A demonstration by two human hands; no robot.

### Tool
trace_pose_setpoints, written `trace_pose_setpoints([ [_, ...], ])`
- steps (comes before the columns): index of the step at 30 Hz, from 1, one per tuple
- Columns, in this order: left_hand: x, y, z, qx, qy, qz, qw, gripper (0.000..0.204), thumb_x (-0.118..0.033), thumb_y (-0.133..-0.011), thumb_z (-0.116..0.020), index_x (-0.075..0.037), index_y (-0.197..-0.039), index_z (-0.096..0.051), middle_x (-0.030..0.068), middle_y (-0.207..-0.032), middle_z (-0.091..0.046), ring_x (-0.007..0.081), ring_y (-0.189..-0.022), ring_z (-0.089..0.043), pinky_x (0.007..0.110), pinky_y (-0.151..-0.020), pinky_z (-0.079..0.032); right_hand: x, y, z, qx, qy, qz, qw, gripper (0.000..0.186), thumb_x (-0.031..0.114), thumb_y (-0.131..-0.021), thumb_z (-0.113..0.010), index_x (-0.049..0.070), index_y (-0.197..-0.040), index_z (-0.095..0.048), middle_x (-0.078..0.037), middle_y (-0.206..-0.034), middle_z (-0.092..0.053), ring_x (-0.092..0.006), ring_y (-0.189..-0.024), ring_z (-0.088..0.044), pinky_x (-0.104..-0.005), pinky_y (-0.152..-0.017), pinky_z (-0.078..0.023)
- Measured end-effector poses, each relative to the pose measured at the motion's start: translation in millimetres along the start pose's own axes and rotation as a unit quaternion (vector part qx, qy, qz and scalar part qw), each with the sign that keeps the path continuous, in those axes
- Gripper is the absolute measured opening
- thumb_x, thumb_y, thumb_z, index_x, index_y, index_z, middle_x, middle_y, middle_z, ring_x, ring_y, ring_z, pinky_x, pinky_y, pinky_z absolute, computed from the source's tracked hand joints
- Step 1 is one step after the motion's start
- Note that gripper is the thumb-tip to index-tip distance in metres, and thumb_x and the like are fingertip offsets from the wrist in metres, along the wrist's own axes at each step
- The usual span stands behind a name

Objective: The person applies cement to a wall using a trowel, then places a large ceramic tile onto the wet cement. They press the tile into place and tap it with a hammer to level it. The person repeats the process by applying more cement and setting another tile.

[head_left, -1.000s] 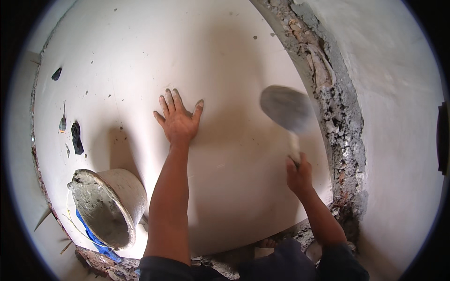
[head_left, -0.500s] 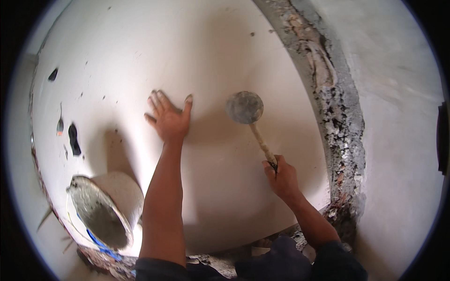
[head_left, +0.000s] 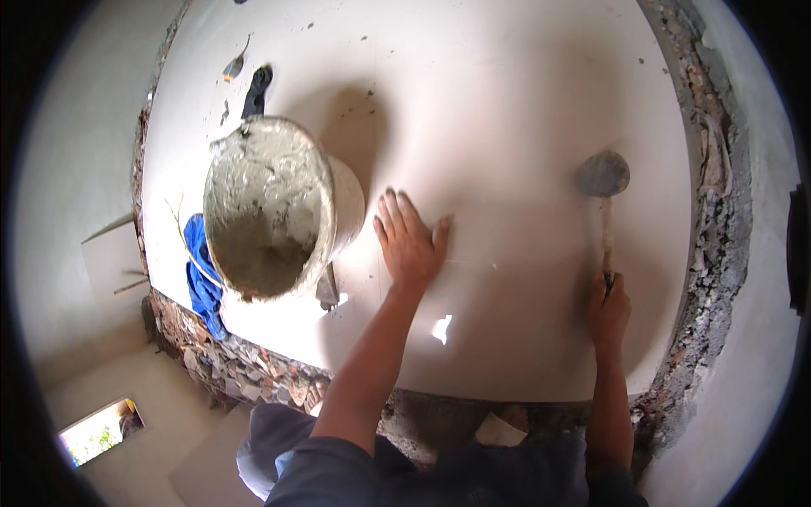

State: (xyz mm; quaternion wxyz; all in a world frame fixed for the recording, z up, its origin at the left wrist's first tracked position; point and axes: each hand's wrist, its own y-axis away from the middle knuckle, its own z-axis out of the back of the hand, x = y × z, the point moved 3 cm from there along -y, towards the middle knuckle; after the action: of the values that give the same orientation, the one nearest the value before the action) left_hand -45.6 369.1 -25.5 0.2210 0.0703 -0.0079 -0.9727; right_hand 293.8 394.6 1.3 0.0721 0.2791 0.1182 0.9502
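Observation:
My left hand (head_left: 410, 245) lies flat with fingers spread on a large pale floor tile (head_left: 507, 338), right of a bucket. In my right hand (head_left: 609, 311) is the wooden handle of a rubber mallet (head_left: 603, 174). Its dark round head is over the tile's right part, with a shadow around it; whether it touches the surface I cannot tell. The bucket (head_left: 348, 203) has a mortar-crusted rim and leans its mouth toward the left in this view. Wet grey mortar (head_left: 274, 182) coats its inside.
Blue cloth (head_left: 203, 283) lies left of the bucket, and a black strip-like item (head_left: 257, 91) behind it. A small tool (head_left: 236, 66) rests farther back. Broken rubble (head_left: 245, 359) lines the near edge; a rough mortar strip (head_left: 718, 228) runs along the right wall.
The view has swung left, bringing more of the bucket into sight. Against the bucket, my left hand and the mallet are now nearer to me. The mallet handle stands straighter.

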Motion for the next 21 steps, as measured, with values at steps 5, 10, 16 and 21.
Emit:
trace_pose_setpoints([
  [5,33,114,-9,-0.003,0.002,0.023,1.000,0.087,-0.056,-0.091,-0.041,0.012,-0.141,-0.021,0.0286,-0.150,-0.018,0.0436,-0.140,-0.014,0.056,-0.112,-0.010,-6,2,-6,-0.043,0.037,0.028,0.998,0.036,0.034,-0.096,-0.048,-0.001,-0.092,-0.054,-0.024,-0.073,-0.062,-0.0444,-0.072,-0.061,-0.0513,-0.063,-0.045],
  [10,46,188,0,0.023,0.031,0.069,0.997,0.085,-0.052,-0.091,-0.044,0.011,-0.142,-0.019,0.0283,-0.150,-0.018,0.0426,-0.141,-0.013,0.055,-0.113,-0.008,-8,-1,-8,-0.048,0.018,0.012,0.999,0.038,0.036,-0.096,-0.049,-0.002,-0.092,-0.056,-0.023,-0.072,-0.060,-0.0426,-0.071,-0.060,-0.0486,-0.064,-0.045],
  [16,53,209,-5,0.046,0.062,0.081,0.994,0.085,-0.051,-0.090,-0.046,0.010,-0.142,-0.018,0.0273,-0.151,-0.017,0.0403,-0.142,-0.010,0.055,-0.113,-0.006,-8,71,-5,-0.069,-0.032,0.086,0.993,0.034,0.031,-0.096,-0.051,-0.003,-0.096,-0.055,-0.021,-0.073,-0.059,-0.0395,-0.065,-0.057,-0.0458,-0.062,-0.045],
  [21,53,211,-7,0.039,0.065,0.083,0.994,0.086,-0.053,-0.090,-0.045,0.010,-0.142,-0.020,0.0269,-0.151,-0.017,0.0399,-0.143,-0.010,0.055,-0.113,-0.006,-36,170,-20,0.030,-0.015,0.040,0.999,0.032,0.028,-0.095,-0.051,-0.003,-0.102,-0.054,-0.025,-0.082,-0.061,-0.0443,-0.078,-0.060,-0.0490,-0.066,-0.045],
])
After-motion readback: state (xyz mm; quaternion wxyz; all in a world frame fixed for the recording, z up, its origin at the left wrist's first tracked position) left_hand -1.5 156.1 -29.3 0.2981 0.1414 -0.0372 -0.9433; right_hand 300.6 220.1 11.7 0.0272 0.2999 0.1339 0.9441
